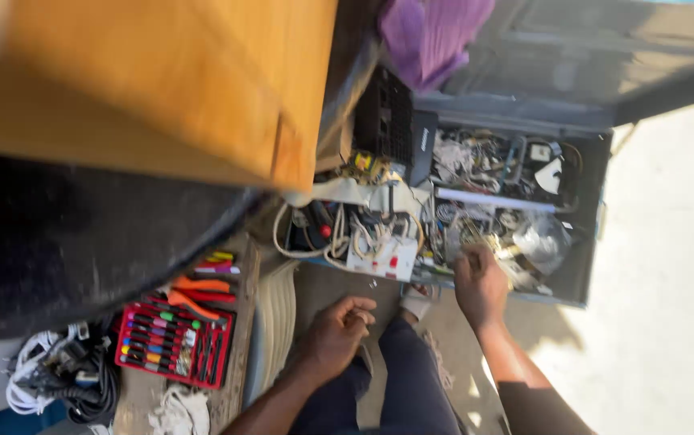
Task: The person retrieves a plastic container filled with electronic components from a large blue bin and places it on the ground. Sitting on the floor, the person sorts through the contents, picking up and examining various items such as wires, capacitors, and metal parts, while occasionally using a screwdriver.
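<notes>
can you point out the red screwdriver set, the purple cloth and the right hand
red screwdriver set (171, 345), head view, on the tray's middle rows of tools
purple cloth (431, 36), head view, on its bunched centre
right hand (480, 283), head view, on the back of the hand, reaching into the open metal toolbox (584, 266)

Two hands are in view: the right hand (481, 283) reaches into one open grey metal toolbox (584, 250), and the left hand (339, 330) rests curled over the knee, apart from it. Just left of the right hand lies one white socket block (383, 259); beyond its fingers sits one crumpled clear plastic bag (542, 240). Well left of the left hand sits one red screwdriver case (174, 345), holding perhaps a dozen drivers, though blur hinders counting. One orange-handled pliers (198, 294) lies above it, and one purple cloth (434, 32) hangs beyond the box.
</notes>
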